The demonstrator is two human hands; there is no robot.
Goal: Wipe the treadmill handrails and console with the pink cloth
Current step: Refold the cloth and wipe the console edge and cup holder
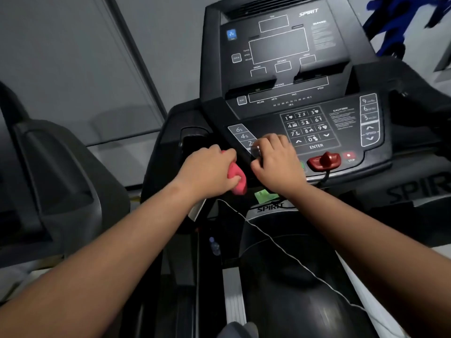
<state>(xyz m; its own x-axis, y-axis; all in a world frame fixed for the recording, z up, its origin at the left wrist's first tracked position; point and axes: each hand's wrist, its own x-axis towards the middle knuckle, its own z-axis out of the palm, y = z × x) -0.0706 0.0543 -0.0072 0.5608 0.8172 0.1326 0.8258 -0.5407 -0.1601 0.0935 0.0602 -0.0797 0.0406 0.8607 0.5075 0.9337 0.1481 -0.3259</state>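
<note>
At the centre of the frame, the left hand (210, 172) grips the bunched pink cloth (237, 179), fingers curled round it, at the lower left edge of the console (280, 118). Just to its right, the right hand (274, 159) rests on the console's lower left corner with fingers curled, over the lowest incline buttons (241, 136); whether it pinches anything cannot be told. The two hands lie close but apart. Right of the right hand sits the red safety key (324, 161), with a red stop button (349, 155) beside it. The keypad (308, 129) fills the panel above. A thin cord (268, 237) runs down toward the lower right. Another machine (48, 179) stands at the left edge.
</note>
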